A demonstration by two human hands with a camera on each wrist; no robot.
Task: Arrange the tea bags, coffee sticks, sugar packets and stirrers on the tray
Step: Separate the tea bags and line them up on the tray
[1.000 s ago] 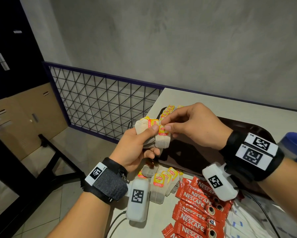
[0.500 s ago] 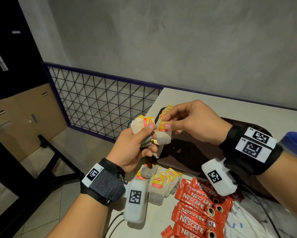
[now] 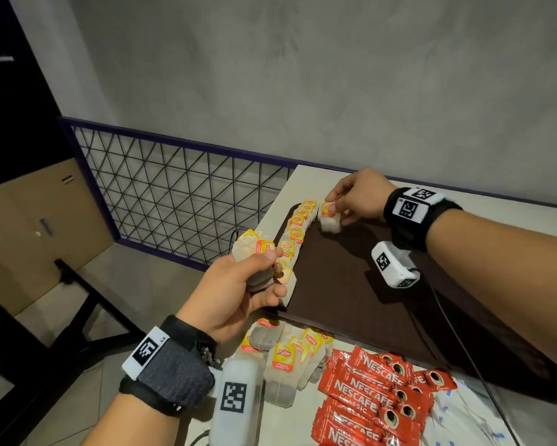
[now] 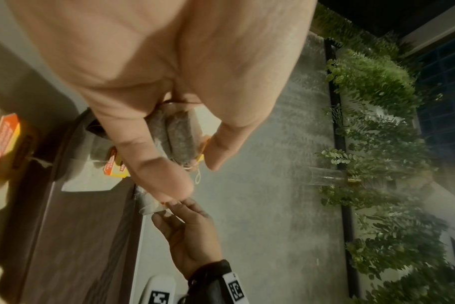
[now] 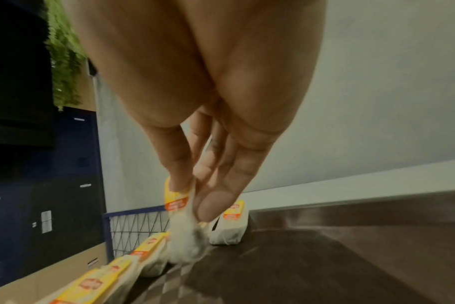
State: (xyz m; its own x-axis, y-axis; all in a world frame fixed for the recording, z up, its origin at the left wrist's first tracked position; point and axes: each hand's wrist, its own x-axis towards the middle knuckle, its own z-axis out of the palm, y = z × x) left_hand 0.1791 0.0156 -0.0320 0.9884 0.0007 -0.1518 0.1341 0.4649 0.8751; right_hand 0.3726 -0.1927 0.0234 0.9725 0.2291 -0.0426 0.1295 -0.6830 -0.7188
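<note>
I was in the tea-bag step: laying bags one at a time onto the tray (image 3: 360, 304). My right hand (image 3: 357, 196) was at the tray's far left corner, its fingers (image 5: 208, 205) pinching the top of one bag (image 3: 330, 220) with the thumb against the first fingers. In the right wrist view its bottom looked to be at or just above the tray floor; I could not tell whether it touched. It sat just beside the far end of the row (image 3: 298, 231) of bags that ran along the tray's left edge, seemingly starting a second line.

My left hand (image 3: 238, 294) hovered off the tray's near left corner, fingers curled round a small bunch of spare bags (image 3: 254, 252), tags sticking out above the thumb.

As I judged it, the next move called for easing the pinch open so the bag stayed put without toppling into the row, then bringing the right hand back to the left to draw another.

On the worktop below the tray's near edge lay loose bags (image 3: 286, 355), red coffee sticks (image 3: 373, 400), and pale packets (image 3: 463, 413) to their right, probably sugar. I saw no stirrers.
</note>
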